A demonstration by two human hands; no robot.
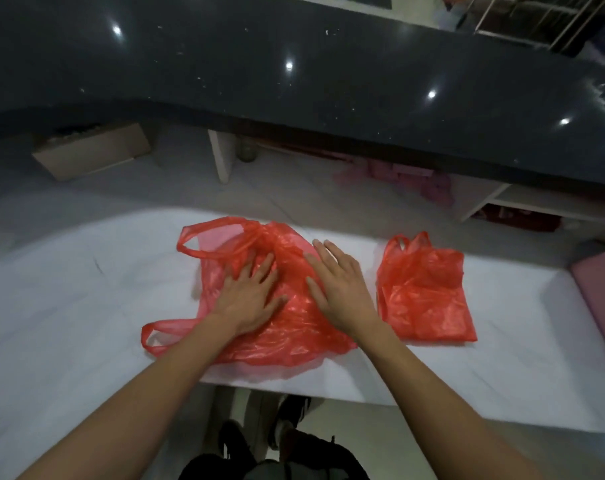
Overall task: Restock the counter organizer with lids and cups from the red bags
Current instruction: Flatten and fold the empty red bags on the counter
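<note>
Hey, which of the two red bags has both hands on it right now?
The larger red bag, spread out toward the left with its handle loops showing. The left hand and right hand lie flat on it; the smaller red bag lies untouched to the right.

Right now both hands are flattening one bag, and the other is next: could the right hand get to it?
Probably yes: the folded red bag lies just beside the right hand, nothing between them.

under-counter shelf goods (415,178): blurred | pink pad (602,292): cut off at right edge
</note>
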